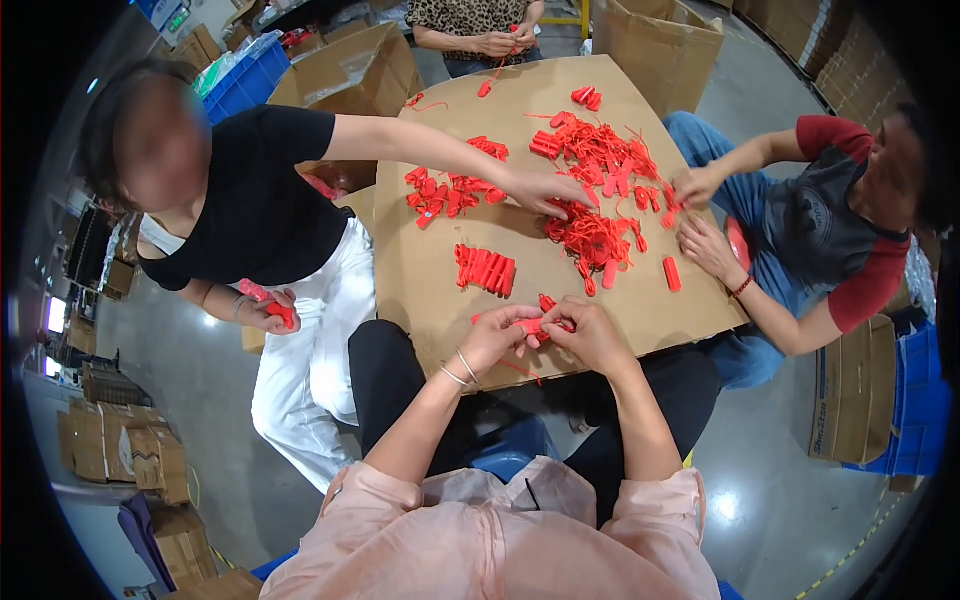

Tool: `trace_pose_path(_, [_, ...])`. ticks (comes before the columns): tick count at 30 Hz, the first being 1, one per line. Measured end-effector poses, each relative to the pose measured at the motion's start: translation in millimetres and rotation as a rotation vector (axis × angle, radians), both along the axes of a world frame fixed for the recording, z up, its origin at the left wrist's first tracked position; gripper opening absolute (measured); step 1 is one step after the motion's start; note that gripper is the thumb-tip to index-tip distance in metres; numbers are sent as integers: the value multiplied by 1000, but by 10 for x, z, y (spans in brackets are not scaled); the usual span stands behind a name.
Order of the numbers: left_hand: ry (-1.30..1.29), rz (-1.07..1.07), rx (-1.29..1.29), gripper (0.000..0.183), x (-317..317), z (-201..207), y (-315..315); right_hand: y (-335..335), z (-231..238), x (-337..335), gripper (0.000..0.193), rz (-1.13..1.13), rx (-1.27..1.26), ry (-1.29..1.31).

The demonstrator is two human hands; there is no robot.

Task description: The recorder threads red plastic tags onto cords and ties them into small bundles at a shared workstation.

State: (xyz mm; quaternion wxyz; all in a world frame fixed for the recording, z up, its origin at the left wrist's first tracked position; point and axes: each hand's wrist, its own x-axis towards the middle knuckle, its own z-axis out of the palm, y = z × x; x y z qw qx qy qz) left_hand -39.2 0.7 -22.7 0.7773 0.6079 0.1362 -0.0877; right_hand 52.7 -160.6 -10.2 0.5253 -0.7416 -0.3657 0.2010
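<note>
Red, slim, corded piece (530,327)

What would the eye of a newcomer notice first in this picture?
Most likely the tangled red heap, right of centre on the cardboard tabletop. Nearer and left, a tidy red row stands out. At the near edge, the wearer's left fingers and right fingers hold a red piece.

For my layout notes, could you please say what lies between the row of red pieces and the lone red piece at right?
Between the row and the lone piece, the head view shows the near end of a tangled red heap.
</note>
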Motion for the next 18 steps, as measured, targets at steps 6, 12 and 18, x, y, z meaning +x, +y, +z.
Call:
trace_pose_path(6, [4, 25, -8, 29, 9, 59, 28, 112, -27, -11, 8, 32, -18, -129])
trace_pose_path(12, [-17, 33, 125, 25, 3, -231, -30, 100, -5, -104, 10, 19, -51, -295])
trace_pose_path(18, [-124, -57, 498, 17, -22, -30, -74, 107, 146, -220, 11, 70, -116, -443])
